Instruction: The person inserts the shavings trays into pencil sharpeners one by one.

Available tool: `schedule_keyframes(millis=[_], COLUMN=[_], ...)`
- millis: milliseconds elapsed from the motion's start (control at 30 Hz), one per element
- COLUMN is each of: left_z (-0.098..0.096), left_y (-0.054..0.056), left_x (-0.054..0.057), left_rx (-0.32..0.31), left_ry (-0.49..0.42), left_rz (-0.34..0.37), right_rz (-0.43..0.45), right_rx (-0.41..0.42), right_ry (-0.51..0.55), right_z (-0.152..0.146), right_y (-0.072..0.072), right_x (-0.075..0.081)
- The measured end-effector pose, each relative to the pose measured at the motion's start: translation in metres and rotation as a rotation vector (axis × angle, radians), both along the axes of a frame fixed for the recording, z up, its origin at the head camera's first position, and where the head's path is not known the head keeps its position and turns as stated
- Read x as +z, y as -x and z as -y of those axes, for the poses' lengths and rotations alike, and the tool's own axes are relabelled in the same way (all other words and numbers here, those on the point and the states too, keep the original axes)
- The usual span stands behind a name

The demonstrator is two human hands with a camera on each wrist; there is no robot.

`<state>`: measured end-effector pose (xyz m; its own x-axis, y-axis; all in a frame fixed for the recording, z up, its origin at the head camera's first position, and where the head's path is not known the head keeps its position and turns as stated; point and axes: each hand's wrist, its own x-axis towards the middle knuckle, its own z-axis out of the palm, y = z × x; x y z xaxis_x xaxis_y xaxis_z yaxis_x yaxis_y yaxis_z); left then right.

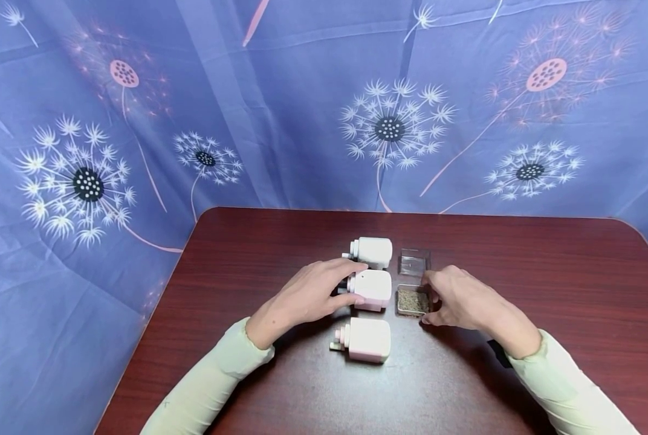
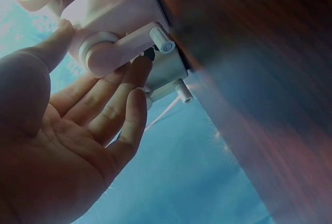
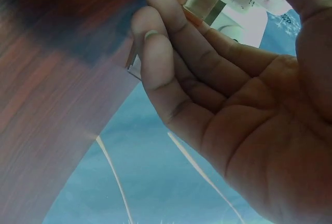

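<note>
We find the middle device [image 1: 373, 290] on the desk [image 1: 280, 235], between the far device [image 1: 374, 251] and the near device [image 1: 369, 339]. The left hand [image 1: 307, 293] grips it, thumb on the near side, its crank [image 2: 122, 50] out toward the palm. Just beside it sits the filled box [image 1: 412, 314]; the right hand [image 1: 462, 297] holds that at its right side, finger and thumb set narrowly around it.

We judge a spill the main risk: a tilt or knock could throw the bits [image 1: 413, 299] over the desk, though we cannot tell whether a cover lies over them. A sideways slip of the left hand could push its device into a neighbour, since all three stand close, or catch the crank. The clear box [image 1: 413, 264], just beyond the filled one, could be bumped by the right fingers.

We can read no brand, label or writing. The middle device bears a small dark mark, too tiny to make out. The cloth [image 1: 291, 90] behind carries dandelions, no words that we see.
</note>
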<state>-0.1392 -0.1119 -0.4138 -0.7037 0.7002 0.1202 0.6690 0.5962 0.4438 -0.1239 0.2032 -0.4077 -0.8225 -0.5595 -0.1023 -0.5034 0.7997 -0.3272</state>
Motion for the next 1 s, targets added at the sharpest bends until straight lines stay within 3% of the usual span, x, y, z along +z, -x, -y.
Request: schedule_keyframes(millis=[1000], left_z=[-0.0007], left_y=[-0.0014], left_x=[-0.0022], left_rx=[0.031], left_ry=[-0.023], left_rz=[0.031], right_rz=[-0.006], right_rx=[0.032], right_ry=[0.063], right_z=[0.0088], right_y=[0.0044], right_x=[-0.0063])
